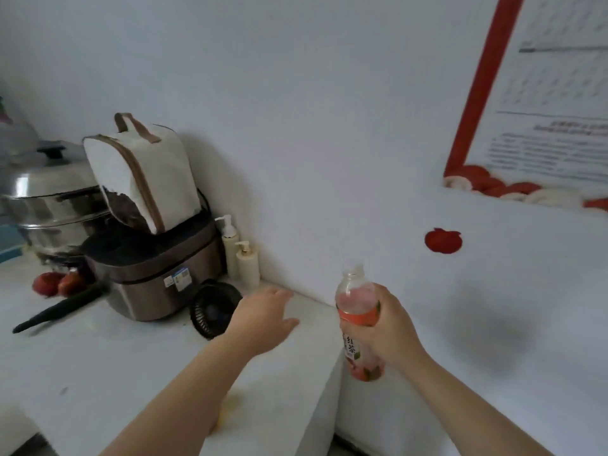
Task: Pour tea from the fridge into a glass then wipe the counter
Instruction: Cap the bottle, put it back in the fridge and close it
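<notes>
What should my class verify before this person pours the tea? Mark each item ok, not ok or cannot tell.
1. Secure hold on the tea bottle: ok, the right-hand grip curls round its middle.
2. Is the tea bottle near upright: ok.
3. Is the cap off: cannot tell, the neck is blurred.
4. A glass waiting on the counter: not ok, none in view.
5. Free left-hand grip: ok, open over the counter, holding nothing.
</notes>
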A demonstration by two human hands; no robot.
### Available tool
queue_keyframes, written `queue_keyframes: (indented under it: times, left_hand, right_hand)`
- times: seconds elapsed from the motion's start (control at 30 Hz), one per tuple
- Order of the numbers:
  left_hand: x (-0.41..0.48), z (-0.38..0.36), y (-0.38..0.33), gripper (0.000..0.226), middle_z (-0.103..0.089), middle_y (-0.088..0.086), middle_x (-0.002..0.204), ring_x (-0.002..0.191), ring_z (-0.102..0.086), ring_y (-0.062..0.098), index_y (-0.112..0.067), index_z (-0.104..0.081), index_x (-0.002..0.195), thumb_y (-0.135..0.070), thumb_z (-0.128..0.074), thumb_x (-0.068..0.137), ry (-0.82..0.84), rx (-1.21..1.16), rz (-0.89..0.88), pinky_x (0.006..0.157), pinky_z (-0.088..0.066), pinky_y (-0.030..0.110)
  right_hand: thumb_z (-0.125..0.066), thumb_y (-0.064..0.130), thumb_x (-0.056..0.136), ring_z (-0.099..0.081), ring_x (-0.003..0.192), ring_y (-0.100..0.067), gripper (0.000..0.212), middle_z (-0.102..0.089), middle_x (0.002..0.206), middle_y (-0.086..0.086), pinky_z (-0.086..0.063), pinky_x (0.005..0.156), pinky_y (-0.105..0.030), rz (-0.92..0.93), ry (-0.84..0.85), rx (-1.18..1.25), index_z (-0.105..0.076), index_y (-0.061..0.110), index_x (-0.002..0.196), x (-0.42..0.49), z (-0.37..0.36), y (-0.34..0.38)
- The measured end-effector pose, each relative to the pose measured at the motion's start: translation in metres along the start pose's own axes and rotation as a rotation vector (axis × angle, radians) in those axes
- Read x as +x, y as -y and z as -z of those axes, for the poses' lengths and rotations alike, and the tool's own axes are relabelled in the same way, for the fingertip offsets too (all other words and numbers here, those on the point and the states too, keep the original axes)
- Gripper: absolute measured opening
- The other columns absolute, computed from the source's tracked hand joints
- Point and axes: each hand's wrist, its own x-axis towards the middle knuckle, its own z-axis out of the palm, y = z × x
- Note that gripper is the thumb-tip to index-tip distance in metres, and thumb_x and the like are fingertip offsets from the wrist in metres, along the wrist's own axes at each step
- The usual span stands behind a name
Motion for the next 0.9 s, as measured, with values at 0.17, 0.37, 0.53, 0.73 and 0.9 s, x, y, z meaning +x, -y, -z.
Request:
queue_keyframes:
  times: [0.17,0.37,0.53,0.73,0.9]
  left_hand:
    - [-0.013,-0.023,-0.078,0.054,-0.044,0.002,0.139,0.127,-0.040,0.022,-0.024,-0.036,0.136,-0.042,-0.051,0.087,0.094,-0.048,-0.264,0.102,-0.036,0.035]
    - [-0.049,-0.045,-0.197,0.056,-0.043,0.003,0.141,0.126,-0.041,0.024,-0.023,-0.033,0.138,-0.044,-0.049,0.089,0.129,-0.024,-0.604,0.101,-0.035,0.037]
    - [-0.107,-0.058,-0.297,0.056,-0.043,0.003,0.141,0.126,-0.042,0.023,-0.023,-0.033,0.138,-0.044,-0.048,0.089,0.162,-0.060,-0.847,0.100,-0.036,0.037]
    - [-0.213,-0.068,-0.404,0.056,-0.042,0.003,0.143,0.128,-0.040,0.023,-0.023,-0.031,0.140,-0.044,-0.047,0.090,0.212,-0.105,-1.084,0.103,-0.034,0.038]
    - [-0.323,-0.080,-0.478,0.056,-0.043,0.003,0.141,0.126,-0.041,0.022,-0.021,-0.031,0.140,-0.042,-0.047,0.091,0.269,-0.119,-1.261,0.102,-0.036,0.036]
  right_hand:
    - [-0.083,0.036,0.058,-0.057,0.099,-0.015,0.068,-0.057,0.109,0.004,-0.049,0.084,-0.032,-0.183,-0.263,-0.082,-0.047,0.032,0.116,-0.086,0.070,-0.028]
    - [-0.081,0.035,0.060,-0.058,0.099,-0.017,0.069,-0.058,0.111,0.002,-0.052,0.087,-0.038,-0.378,-0.535,-0.153,-0.045,0.030,0.118,-0.202,0.156,-0.049]
    - [-0.080,0.035,0.058,-0.060,0.093,-0.015,0.062,-0.061,0.102,0.004,-0.051,0.077,-0.030,-0.474,-0.775,-0.190,-0.049,0.030,0.112,-0.310,0.217,-0.054]
    - [-0.080,0.032,0.061,-0.058,0.088,-0.008,0.059,-0.060,0.100,0.005,-0.045,0.068,-0.021,-0.551,-1.000,-0.225,-0.049,0.029,0.111,-0.453,0.270,-0.045]
    - [-0.080,0.031,0.061,-0.058,0.100,-0.016,0.067,-0.058,0.110,0.003,-0.052,0.088,-0.039,-0.641,-1.120,-0.226,-0.047,0.029,0.119,-0.579,0.302,-0.036]
